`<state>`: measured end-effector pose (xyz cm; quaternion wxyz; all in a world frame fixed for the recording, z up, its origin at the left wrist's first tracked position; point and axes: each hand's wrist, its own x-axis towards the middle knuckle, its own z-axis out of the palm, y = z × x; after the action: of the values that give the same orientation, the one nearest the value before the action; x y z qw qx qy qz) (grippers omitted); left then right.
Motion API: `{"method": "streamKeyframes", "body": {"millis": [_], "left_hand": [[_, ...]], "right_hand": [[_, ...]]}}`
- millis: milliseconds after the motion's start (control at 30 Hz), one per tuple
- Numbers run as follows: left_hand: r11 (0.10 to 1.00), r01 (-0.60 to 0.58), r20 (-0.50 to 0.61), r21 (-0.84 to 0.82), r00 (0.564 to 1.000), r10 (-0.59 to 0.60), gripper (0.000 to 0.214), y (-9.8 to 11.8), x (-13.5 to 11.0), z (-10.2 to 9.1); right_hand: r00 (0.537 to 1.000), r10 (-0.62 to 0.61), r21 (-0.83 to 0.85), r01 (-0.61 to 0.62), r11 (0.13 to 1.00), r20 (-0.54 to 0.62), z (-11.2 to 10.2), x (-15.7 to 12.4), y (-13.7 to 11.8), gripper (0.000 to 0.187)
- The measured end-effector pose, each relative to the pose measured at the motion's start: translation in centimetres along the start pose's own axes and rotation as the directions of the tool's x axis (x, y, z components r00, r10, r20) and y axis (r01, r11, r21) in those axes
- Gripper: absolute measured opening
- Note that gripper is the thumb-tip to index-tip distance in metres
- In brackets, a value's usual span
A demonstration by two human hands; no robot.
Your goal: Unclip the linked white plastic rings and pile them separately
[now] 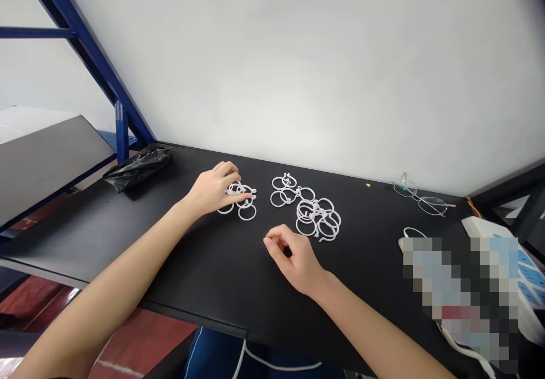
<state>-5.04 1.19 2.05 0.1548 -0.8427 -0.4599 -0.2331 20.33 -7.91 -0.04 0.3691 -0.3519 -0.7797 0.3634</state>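
Observation:
Several white plastic rings lie in clusters on the black table point(221, 277). My left hand point(215, 190) rests on the left cluster of rings point(242, 204), its fingers curled down onto them and pinching one. My right hand point(293, 257) hovers just above the table in front of the larger ring pile point(317, 217), fingers loosely curled with thumb and forefinger close together; nothing shows between them. A middle group of rings point(287, 190) lies apart from both hands.
A crumpled black plastic bag point(138, 169) sits at the table's back left. Wire-framed glasses point(421, 197) lie at the back right near the wall. A blurred-out object point(464, 288) and a white cable point(460, 348) occupy the right side. Blue metal framing point(121, 129) stands left.

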Motion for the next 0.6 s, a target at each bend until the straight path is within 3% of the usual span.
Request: {"method": "streamKeyframes", "body": {"millis": [167, 333, 433, 600], "left_hand": [[1.0, 0.025, 0.081, 0.011, 0.996, -0.026, 0.051, -1.4, -0.1, 1.0], [0.996, 0.08, 0.149, 0.034, 0.985, -0.084, 0.049, -2.5, -0.6, 2.0], [0.994, 0.1, 0.184, 0.04, 0.977, -0.106, 0.046, -2.8, -0.7, 2.2], [0.993, 0.117, 0.192, -0.008, 0.975, -0.113, 0.044, -2.9, -0.8, 2.0]], "right_hand": [[1.0, 0.001, -0.005, -0.001, 1.0, -0.016, 0.1, 0.0, 0.0, 0.013], [0.985, -0.012, -0.067, 0.001, 0.998, -0.173, 0.1, 0.1, 0.2, 0.015], [0.971, -0.01, -0.089, -0.011, 0.996, -0.239, 0.1, 0.3, 0.4, 0.016], [0.967, -0.005, -0.086, -0.018, 0.996, -0.256, 0.0, 0.5, 0.5, 0.016]]}}
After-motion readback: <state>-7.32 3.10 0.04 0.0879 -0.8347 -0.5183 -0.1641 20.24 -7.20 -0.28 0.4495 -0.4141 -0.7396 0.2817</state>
